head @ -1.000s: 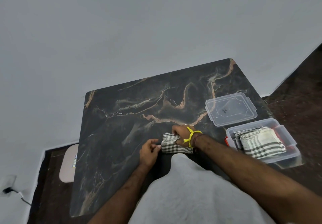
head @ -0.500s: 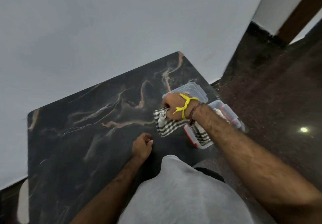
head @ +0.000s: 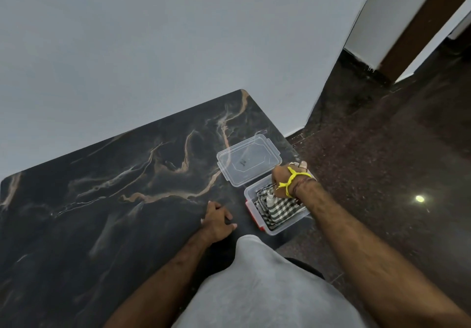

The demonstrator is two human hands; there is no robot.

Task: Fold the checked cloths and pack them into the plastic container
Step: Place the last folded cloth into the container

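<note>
Checked cloths under right hand's downturned grip in container.

right hand carried checked cloth off table into plastic container, left hand released

— What surfaces show?
— A dark marble-look table, smooth with a dull sheen; a clear glossy plastic container and lid.
— And inside?
— Soft woven checked cloths; beyond, polished speckled floor.
</note>
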